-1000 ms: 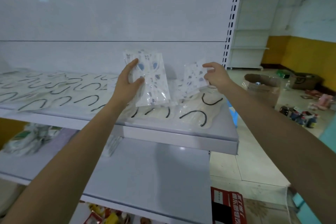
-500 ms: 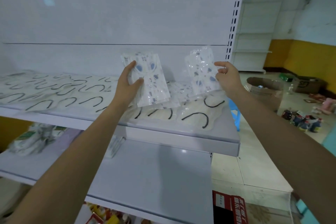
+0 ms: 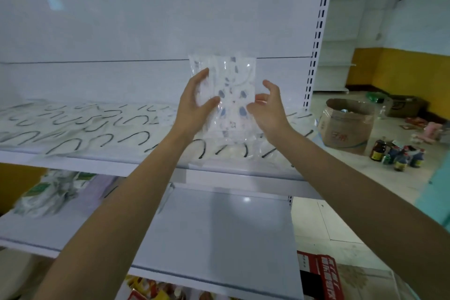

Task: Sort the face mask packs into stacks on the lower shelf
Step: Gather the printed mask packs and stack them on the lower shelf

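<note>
Left hand (image 3: 192,107) grips the patterned mask pack (image 3: 231,90) by its left edge, thumb in front. Right hand (image 3: 267,109) is at the pack's right edge, fingers curled, thumb on the film; cannot tell if it pinches. The pack is held upright, above the right end of the upper shelf (image 3: 121,165). White mask packs (image 3: 73,129) with black loops lie directly below it, in rows along that shelf. Both forearms cross its front edge. Green-labelled packs (image 3: 48,192) sit at the left end of the lower shelf (image 3: 219,238). On the floor right: cardboard box (image 3: 345,126), bottles (image 3: 399,156), red carton (image 3: 321,275).
</note>
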Tool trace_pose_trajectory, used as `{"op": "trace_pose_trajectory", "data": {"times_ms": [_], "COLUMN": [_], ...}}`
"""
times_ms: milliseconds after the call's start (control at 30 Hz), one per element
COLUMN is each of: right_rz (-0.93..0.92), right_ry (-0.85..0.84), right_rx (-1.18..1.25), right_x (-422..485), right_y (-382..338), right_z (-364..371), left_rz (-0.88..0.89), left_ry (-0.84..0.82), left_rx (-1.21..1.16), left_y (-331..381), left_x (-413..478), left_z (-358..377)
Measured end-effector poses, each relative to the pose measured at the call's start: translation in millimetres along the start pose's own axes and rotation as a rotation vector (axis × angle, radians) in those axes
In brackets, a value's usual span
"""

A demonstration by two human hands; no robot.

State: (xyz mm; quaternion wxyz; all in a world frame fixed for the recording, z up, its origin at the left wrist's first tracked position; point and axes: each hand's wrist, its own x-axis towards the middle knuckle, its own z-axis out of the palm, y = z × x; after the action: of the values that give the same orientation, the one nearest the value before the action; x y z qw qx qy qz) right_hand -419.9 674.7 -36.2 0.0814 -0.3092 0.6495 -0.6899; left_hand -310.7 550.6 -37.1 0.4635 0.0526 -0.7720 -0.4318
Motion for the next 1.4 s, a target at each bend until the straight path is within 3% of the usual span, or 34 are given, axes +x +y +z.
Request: {"op": "trace_pose_trajectory", "data": {"times_ms": [167, 300, 467, 833, 967, 1100, 1300, 1400], "right_rz": [-0.036, -0.127, -0.187, -0.063, 0.037, 0.0, -0.255, -0.342], "right_ry": [-0.1, -0.102, -0.109, -0.041, -0.153, -0.164, -0.022, -0.033], "right_rx": [0.011, -0.071, -0.168, -0.289, -0.347, -0.326, -0.232, -0.231], "right_x": [3.7, -7.7, -6.0, -0.7, -8.6, -12.7, -60.3, -88.1], "right_y": [-11.9, 2.0, 2.4, 0.5, 16.4, 1.3, -11.0, -14.0], "right_z": [8.3, 22.9, 31.6, 41.3, 38.1, 31.9, 51.4, 72.1], "left_rz": [0.07, -0.09, -0.154, -0.225, -0.266, -0.149, -0.013, -0.011], "left_ry": [-0.123, -0.234, -0.219, -0.337, -0.423, -0.451, -0.318, -0.197], "left_rx": [-0.086, -0.172, -0.182, -0.141, -0.052, -0.003, -0.114, -0.119], "left_y": [-5.4, -18.7, -28.6, -33.6, -45.8, -25.3, 7.4, 13.0], "left_x": [16.7, 6.3, 12.9, 26.0, 15.8, 20.1, -14.3, -44.8], "left_z": [-12.6, -7.1, -7.9, -5.5, -8.4, -23.6, -65.2, -87.8]}}
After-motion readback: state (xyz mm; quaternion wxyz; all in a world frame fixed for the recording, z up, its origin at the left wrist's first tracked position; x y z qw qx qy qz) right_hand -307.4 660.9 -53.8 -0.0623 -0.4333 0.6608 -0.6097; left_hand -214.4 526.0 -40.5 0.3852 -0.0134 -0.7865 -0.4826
